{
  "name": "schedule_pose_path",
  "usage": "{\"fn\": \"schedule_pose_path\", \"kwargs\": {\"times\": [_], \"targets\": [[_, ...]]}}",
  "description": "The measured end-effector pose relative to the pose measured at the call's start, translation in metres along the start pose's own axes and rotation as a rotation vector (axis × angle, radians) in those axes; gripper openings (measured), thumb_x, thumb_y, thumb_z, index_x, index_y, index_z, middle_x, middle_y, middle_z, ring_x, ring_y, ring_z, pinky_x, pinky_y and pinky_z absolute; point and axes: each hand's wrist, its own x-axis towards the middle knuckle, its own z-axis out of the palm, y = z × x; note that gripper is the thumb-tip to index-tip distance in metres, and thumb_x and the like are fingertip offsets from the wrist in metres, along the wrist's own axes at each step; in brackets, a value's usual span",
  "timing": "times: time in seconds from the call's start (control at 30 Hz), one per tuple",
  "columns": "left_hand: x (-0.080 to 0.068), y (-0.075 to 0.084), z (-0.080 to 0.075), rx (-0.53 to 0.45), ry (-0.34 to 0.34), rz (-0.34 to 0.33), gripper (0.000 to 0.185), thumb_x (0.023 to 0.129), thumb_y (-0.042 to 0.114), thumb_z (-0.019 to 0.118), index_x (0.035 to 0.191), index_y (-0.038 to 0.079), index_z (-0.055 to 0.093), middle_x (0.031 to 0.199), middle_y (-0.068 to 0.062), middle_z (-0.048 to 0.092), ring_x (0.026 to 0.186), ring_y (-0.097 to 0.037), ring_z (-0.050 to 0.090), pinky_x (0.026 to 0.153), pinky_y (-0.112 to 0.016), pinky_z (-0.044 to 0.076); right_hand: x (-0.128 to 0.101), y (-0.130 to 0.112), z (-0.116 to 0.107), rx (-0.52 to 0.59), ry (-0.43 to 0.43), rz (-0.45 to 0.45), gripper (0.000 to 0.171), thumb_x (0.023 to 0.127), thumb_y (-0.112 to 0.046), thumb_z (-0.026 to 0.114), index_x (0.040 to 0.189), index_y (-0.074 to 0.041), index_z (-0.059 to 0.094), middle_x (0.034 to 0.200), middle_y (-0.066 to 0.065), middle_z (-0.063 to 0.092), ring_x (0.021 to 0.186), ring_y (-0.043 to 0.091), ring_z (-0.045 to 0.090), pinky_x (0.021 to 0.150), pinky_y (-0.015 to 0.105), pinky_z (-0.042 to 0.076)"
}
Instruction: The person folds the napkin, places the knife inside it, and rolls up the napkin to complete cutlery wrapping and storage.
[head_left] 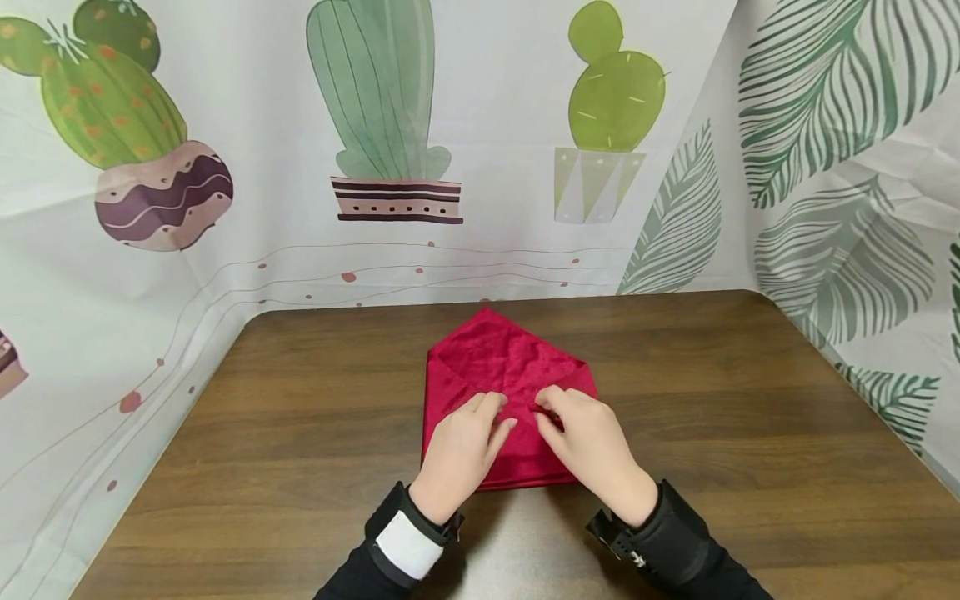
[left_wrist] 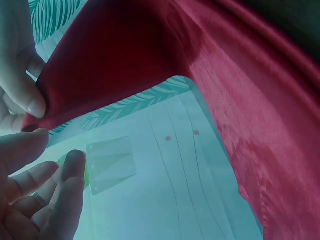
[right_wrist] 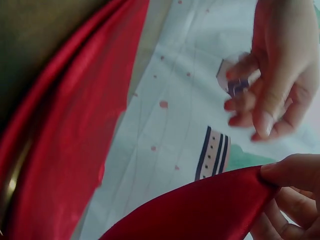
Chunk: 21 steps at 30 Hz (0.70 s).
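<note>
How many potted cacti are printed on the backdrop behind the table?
3: one at left, one in the middle, one right of centre. A fragment at the left edge may be another.

One red satin cloth (head_left: 501,392) lies folded on one dark wooden table (head_left: 750,433); two hands rest on it, one left hand (head_left: 459,454) and one right hand (head_left: 592,450); two dark sleeves show, each with one wrist strap; the backdrop behind carries three whole potted cacti: one prickly pear in a striped round pot (head_left: 163,193), one tall column cactus (head_left: 375,83), one small round cactus (head_left: 615,92); the side curtain bears several green palm leaves (head_left: 825,100).
</note>
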Motion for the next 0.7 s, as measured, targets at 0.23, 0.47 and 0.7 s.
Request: {"fn": "schedule_pose_path", "kwargs": {"times": [0.23,0.47,0.7], "targets": [[-0.0013,0.0042,0.0015,-0.020,-0.016,0.054,0.029,0.074,0.012,0.071,0.097,0.004,0.056,0.077,-0.005,0.059,0.064,-0.013,0.059,0.057,-0.022,0.048,-0.0052,-0.0054,0.0093,0.018,-0.051,-0.034,0.023,0.064,-0.001,0.072,0.079,-0.010,0.057,0.071,-0.002,0.059,0.058,0.008,0.051,0.053,0.020,0.043],[-0.0030,0.0019,0.0042,-0.018,0.011,0.142,0.025,0.073,0.006,0.070,0.094,0.006,0.057,0.075,-0.002,0.057,0.063,-0.011,0.057,0.056,-0.020,0.047,-0.0057,-0.0067,0.0107,0.030,-0.053,-0.047,0.023,0.064,0.001,0.070,0.078,-0.011,0.057,0.070,-0.003,0.059,0.059,0.009,0.052,0.053,0.021,0.044],[-0.0025,-0.0018,0.0009,-0.015,-0.050,0.176,0.009,0.074,0.006,0.060,0.078,0.010,0.053,0.067,0.000,0.051,0.051,-0.007,0.046,0.048,-0.017,0.040,-0.0067,-0.0072,0.0113,0.053,-0.103,-0.057,0.022,0.066,0.002,0.069,0.078,-0.010,0.055,0.068,-0.003,0.057,0.058,0.009,0.050,0.052,0.020,0.042]]}}
